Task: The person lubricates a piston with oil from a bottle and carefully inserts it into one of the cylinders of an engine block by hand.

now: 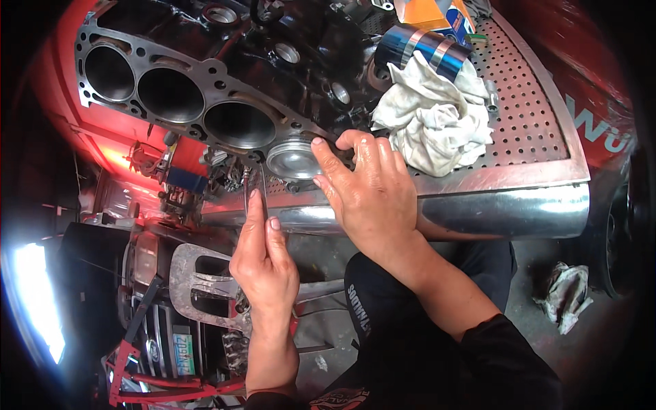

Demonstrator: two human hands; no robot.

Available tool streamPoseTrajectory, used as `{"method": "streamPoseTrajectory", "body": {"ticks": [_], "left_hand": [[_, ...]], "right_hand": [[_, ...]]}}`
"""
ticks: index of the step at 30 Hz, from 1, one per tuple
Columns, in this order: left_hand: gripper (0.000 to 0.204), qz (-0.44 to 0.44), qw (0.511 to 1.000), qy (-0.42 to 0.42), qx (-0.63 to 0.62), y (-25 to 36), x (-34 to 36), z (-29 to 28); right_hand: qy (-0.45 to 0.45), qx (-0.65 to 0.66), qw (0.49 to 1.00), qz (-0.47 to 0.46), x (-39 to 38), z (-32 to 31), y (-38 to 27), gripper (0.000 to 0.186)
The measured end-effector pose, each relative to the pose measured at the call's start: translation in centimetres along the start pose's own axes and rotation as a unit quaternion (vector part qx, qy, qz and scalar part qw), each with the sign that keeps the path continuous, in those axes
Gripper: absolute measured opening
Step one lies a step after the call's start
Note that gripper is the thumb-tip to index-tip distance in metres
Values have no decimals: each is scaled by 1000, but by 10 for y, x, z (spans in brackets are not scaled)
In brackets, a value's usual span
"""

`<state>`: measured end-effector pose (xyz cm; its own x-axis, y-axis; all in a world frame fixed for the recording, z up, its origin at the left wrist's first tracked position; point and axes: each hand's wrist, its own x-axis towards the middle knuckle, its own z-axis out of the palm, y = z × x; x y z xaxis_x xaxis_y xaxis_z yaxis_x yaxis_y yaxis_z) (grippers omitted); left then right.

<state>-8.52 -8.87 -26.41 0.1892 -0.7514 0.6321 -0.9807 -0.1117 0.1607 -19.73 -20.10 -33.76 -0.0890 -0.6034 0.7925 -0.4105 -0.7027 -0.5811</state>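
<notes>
A round silver piston (pixel 294 160) sits at the nearest cylinder bore of a dark engine block (pixel 212 75), its crown facing me. My right hand (pixel 372 181) has its index finger and thumb against the piston's right edge, the other fingers bent beside the block. Just below the block's lower edge, my left hand (pixel 263 256) points upward, its index finger and thumb close together. Thin, shiny lines show by its fingertips; whether they belong to a held strip or ring I cannot tell.
A crumpled white rag (pixel 441 119) lies on the perforated metal bench (pixel 533 102), right of my right hand. Behind it are a dark blue cylinder with silver bands (pixel 424 51) and an orange-and-blue box (pixel 437 17). A worn plastic chair (pixel 184 287) stands at lower left. Another rag (pixel 566 297) lies on the floor.
</notes>
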Motion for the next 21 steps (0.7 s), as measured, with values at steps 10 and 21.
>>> {"method": "streamPoseTrajectory", "body": {"ticks": [10, 21], "left_hand": [[46, 87, 990, -57, 100, 66, 12, 8], [54, 275, 863, -191, 378, 81, 53, -17]], "right_hand": [[-36, 62, 997, 38, 0, -5, 8, 52], [-177, -64, 972, 143, 22, -1, 5, 59]]}}
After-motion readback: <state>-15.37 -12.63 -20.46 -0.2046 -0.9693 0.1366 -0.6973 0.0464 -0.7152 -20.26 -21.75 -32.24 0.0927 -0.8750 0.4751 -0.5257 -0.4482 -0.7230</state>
